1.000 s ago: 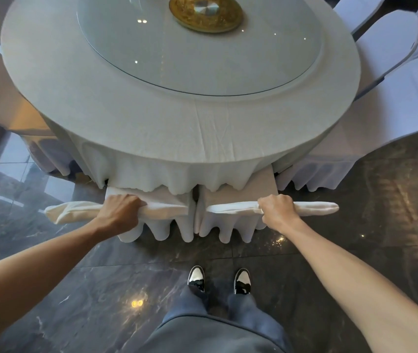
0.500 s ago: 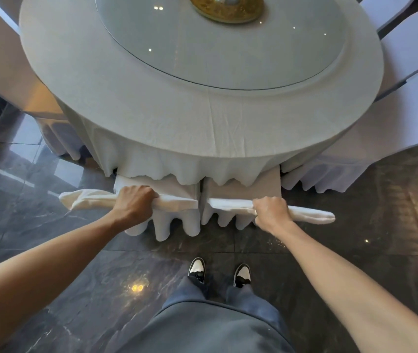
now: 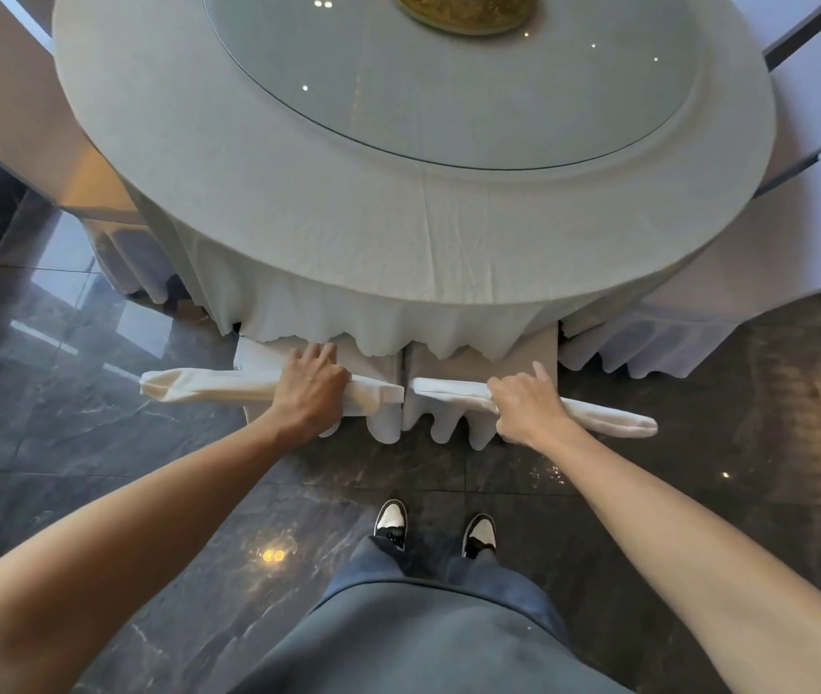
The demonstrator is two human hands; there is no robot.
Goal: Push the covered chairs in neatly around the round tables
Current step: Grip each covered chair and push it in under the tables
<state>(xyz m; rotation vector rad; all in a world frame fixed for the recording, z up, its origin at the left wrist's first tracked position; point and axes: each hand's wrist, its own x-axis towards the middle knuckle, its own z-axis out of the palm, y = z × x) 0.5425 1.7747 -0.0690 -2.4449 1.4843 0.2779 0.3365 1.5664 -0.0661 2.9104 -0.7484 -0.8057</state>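
2 covered chairs stand side by side in front of you, their seats tucked under the hanging edge of the tablecloth [image 3: 398, 273] on the round table [image 3: 158, 157]. Your left hand [image 3: 311, 393] lies over the top of the left chair [image 3: 198, 387], fingers stretched forward across the white cover toward the table, palm pressing down on the backrest. Your right hand [image 3: 528, 405] rests on the top of the right chair [image 3: 608, 420], fingers loosely spread, the index finger lifted and pointing ahead; you are not gripping the fabric on this side. The 2 backrests almost meet between your hands, with only a narrow gap separating them, and their pleated skirts hang down to the dark marble floor [image 3: 98, 443]. A glass turntable [image 3: 448, 92] sits on the table with a gold disc [image 3: 463, 15] at its middle, cut off by the top edge of the view. More covered chairs [image 3: 799, 242] crowd the right side of the table, and another one [image 3: 8, 117] stands at the left. Your 2 black-and-white shoes [image 3: 391, 520] are planted on the floor just behind the chairs.
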